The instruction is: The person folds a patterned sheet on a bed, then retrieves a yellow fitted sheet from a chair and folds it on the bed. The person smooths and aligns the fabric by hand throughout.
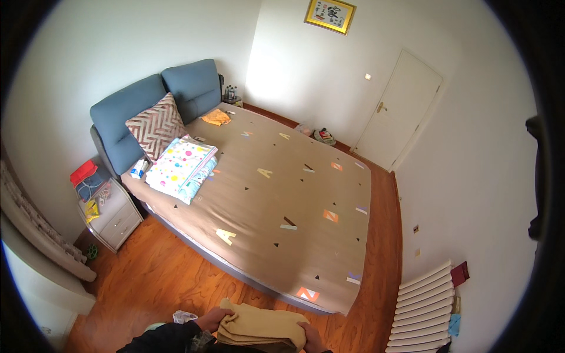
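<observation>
A folded tan cloth (262, 325) is held in front of my body at the bottom of the view. My left hand (215, 318) grips its left end, and my right hand (312, 337) has hold of the right end. Its lower part runs out of the picture. Beyond the cloth stands a bed with a brown letter-printed sheet (265, 198). On the sheet lie a folded polka-dot quilt (182, 165), a zigzag-patterned cushion (156, 123) leaning on the blue headboard (128, 119), and a crumpled orange cloth (216, 117).
A white nightstand (115, 220) with a red item (83, 173) and a yellow packet (92, 211) stands left of the bed. At right is a white radiator (421, 311). Bags (325, 137) sit by the far wall near a closed door (399, 108). A plastic bag (183, 316) lies beside my left arm.
</observation>
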`<act>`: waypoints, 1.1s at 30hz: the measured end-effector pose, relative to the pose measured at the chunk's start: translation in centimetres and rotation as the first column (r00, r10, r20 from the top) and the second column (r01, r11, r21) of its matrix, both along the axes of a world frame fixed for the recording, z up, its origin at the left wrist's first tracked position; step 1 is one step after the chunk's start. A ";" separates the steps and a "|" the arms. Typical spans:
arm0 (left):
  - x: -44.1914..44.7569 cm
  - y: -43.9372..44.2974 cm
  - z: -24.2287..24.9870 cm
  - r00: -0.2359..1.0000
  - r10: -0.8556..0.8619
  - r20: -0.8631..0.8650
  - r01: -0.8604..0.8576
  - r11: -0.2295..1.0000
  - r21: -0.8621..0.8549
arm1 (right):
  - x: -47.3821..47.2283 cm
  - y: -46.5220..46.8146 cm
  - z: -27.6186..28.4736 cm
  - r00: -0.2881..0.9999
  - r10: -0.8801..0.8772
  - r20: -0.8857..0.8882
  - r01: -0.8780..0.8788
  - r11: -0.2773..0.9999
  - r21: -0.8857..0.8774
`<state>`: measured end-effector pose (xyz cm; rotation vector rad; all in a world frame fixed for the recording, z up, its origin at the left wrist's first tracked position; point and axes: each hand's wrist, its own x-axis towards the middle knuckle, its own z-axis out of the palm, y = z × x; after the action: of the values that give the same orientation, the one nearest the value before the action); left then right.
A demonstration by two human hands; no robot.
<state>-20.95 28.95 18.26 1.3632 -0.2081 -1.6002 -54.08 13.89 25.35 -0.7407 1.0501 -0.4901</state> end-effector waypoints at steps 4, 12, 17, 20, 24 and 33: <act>2.9 -6.1 1.0 0.969 -0.103 0.224 0.140 0.978 -0.157 | 3.1 -8.0 -1.9 0.990 0.139 -0.040 -0.144 0.946 -0.291; 7.6 -25.0 14.3 0.941 0.336 -0.037 -0.330 0.891 -0.312 | 11.0 -26.8 5.8 0.982 0.039 0.183 0.009 0.967 -0.254; 11.5 -26.1 6.0 0.850 0.501 0.164 -0.378 0.795 -0.474 | 11.6 -34.1 0.8 0.990 -0.015 -0.138 -0.016 0.976 -0.217; 14.9 -20.3 -1.7 0.860 0.481 -0.170 -0.509 0.787 -0.348 | 8.9 -33.6 -4.8 0.973 0.131 -0.189 -0.148 0.986 -0.081; 17.3 -12.0 -7.9 0.916 0.355 0.184 -0.318 0.926 -0.204 | 4.5 -30.4 -10.3 0.937 0.221 -0.270 -0.175 0.967 0.183; 25.5 -20.2 -8.3 0.863 0.177 0.473 -0.044 0.960 -0.277 | 1.7 -29.5 -11.9 0.850 0.115 -0.514 -0.020 0.982 0.186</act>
<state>4.60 8.73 9.97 1.5247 -0.6145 -1.0554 -52.39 -15.57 13.44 -0.7704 1.5512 -0.1238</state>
